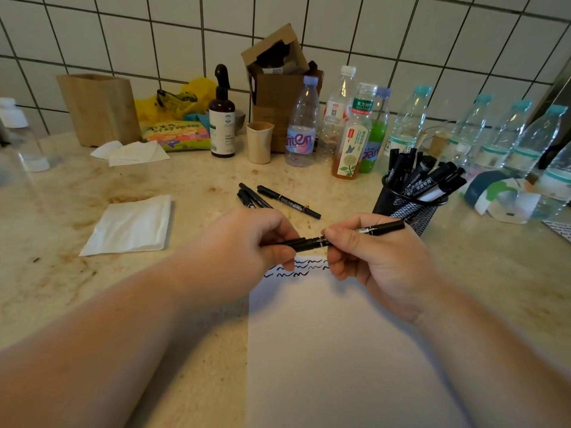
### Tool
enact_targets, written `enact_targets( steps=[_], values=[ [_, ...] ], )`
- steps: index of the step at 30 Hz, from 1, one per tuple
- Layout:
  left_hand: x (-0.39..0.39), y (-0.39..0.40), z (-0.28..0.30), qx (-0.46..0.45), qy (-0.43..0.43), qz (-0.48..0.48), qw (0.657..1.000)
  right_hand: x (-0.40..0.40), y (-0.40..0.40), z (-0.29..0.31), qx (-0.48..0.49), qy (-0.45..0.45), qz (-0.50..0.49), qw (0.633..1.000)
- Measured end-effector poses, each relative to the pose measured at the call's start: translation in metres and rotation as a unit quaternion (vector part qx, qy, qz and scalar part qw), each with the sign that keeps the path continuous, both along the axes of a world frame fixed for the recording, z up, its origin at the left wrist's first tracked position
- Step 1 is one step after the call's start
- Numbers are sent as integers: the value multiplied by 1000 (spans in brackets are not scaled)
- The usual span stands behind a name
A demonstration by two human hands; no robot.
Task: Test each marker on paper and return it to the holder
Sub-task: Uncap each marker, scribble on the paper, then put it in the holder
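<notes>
1. Far left: a folded white tissue lies flat on the stained beige surface; behind it a wooden box stands against the tiled wall.
2. Left hand: fingers and thumb pinched shut on the left end of a slim black marker, which it holds above the surface.
3. The marker runs roughly level, its right end tipped a little upward. Cannot tell whether the cap is seated or coming off (the fingers cover that end).
4. Right hand: closed around the marker's middle, thumb on top, the barrel sticking out to the right past the knuckles. Both hands are close together on the same marker.
5. Under the hands: a sheet of white paper on the surface, with rows of black wavy test lines at its far edge.
6. Just behind the hands: three loose black markers lie on the surface, side by side and slanted.
7. Right: a black mesh holder stands near the right hand, crowded with thicker black markers leaning right.
8. Back right: a row of plastic bottles along the wall.
</notes>
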State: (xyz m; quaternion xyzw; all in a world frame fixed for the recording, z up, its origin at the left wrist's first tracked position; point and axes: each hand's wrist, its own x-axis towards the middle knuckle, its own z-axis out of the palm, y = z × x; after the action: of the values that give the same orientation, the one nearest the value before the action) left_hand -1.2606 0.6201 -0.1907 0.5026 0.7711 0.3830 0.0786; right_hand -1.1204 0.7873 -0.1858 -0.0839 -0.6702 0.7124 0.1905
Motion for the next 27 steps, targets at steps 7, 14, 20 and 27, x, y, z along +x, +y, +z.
enact_targets(
  steps=[7, 14, 20, 27],
  values=[
    [0, -1, 3, 29, -134, -43, 990, 4, 0, 6, 35, 12, 15, 999],
    [-1, 4, 1, 36, -100, -12, 994, 8, 5, 13, 70, 79, -33, 994],
    [-1, 1, -7, -8, 48, 57, 997, 23, 34, 29, 83, 159, -292, 940],
    [-2, 1, -11, -14, 61, 74, 995, 23, 46, 29, 285, 83, -487, 822]
  ],
)
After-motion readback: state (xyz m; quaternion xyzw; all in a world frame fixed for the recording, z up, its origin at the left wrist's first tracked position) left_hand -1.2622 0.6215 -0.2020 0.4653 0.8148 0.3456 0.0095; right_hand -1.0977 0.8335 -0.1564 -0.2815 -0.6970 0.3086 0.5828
